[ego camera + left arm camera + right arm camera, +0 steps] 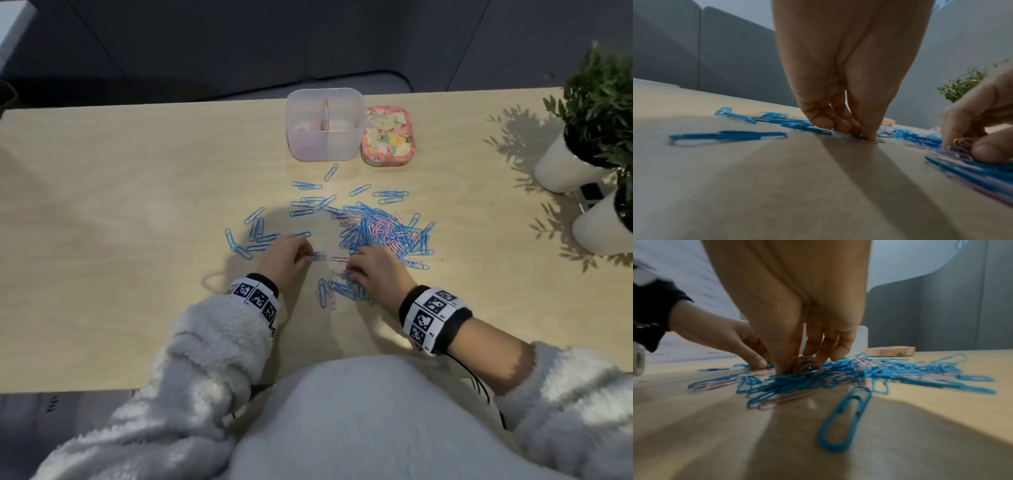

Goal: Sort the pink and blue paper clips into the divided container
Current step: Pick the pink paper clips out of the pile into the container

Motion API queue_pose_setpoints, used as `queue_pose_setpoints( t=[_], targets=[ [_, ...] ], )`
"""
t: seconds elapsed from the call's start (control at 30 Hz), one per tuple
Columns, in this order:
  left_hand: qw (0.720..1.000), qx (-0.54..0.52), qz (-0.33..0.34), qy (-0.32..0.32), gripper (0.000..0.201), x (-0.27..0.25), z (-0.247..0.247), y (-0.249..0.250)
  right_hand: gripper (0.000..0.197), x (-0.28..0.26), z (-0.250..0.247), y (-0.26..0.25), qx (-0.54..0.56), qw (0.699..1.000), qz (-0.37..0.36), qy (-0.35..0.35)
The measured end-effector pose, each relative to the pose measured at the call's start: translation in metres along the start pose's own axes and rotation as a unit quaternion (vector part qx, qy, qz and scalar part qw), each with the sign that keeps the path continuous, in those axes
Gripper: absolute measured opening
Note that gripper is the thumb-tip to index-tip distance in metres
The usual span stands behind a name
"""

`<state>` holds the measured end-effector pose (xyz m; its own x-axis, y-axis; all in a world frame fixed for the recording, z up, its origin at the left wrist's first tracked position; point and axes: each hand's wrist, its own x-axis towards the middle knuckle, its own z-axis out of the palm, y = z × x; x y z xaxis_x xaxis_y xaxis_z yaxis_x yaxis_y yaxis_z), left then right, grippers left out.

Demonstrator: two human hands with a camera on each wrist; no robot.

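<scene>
A translucent divided container (325, 137) stands at the table's far edge, with pale pink contents dimly visible inside. A heap of mixed blue and pink paper clips (383, 229) lies in front of it, and loose blue clips (257, 236) are spread to its left. My left hand (306, 255) is down on the table, thumb and curled fingers pinching a blue clip (856, 137). My right hand (351, 270) sits at the heap's near edge. Its thumb and fingers grip a small bunch of pink clips (800, 364). A small mixed cluster (337, 291) lies just below both hands.
A floral tin (388, 135) sits right beside the container. Two white pots with green plants (582, 150) stand at the right edge of the table. A single blue clip (844, 417) lies near my right wrist. Bare wood stretches to the left (102, 205).
</scene>
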<state>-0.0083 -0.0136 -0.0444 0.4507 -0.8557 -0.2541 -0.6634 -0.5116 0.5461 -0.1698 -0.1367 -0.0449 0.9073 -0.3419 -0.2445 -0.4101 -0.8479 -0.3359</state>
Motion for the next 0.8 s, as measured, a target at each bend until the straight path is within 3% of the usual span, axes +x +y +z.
queue_pose_setpoints(
  t=[0.13,0.27,0.4,0.57,0.63,0.73,0.8],
  targets=[
    [0.999,-0.008,-0.021,0.040,0.014,-0.001,-0.003,-0.003,0.015,-0.007,-0.004,0.010,0.149,0.986,0.033,0.072],
    [0.995,0.019,-0.025,0.090,0.016,-0.011,0.004,-0.011,0.017,-0.012,-0.013,0.018,0.209,0.971,0.064,0.096],
    [0.996,0.051,0.005,0.077,0.018,-0.021,0.013,-0.015,0.019,-0.011,-0.019,0.026,0.281,0.944,0.126,0.120],
    [0.991,0.081,0.054,0.091,0.017,-0.024,0.018,-0.008,0.009,-0.007,-0.024,0.023,0.475,0.848,0.200,0.121],
    [0.994,0.072,0.033,0.076,0.022,-0.023,0.016,-0.005,0.015,-0.005,-0.027,0.023,0.522,0.817,0.220,0.110],
    [0.996,0.074,0.016,0.048,0.017,-0.018,0.013,-0.003,0.018,-0.004,-0.030,0.021,0.612,0.745,0.249,0.093],
    [0.998,0.061,0.007,0.027,0.014,-0.016,0.010,-0.002,0.015,-0.003,-0.030,0.023,0.636,0.726,0.249,0.088]
  ],
)
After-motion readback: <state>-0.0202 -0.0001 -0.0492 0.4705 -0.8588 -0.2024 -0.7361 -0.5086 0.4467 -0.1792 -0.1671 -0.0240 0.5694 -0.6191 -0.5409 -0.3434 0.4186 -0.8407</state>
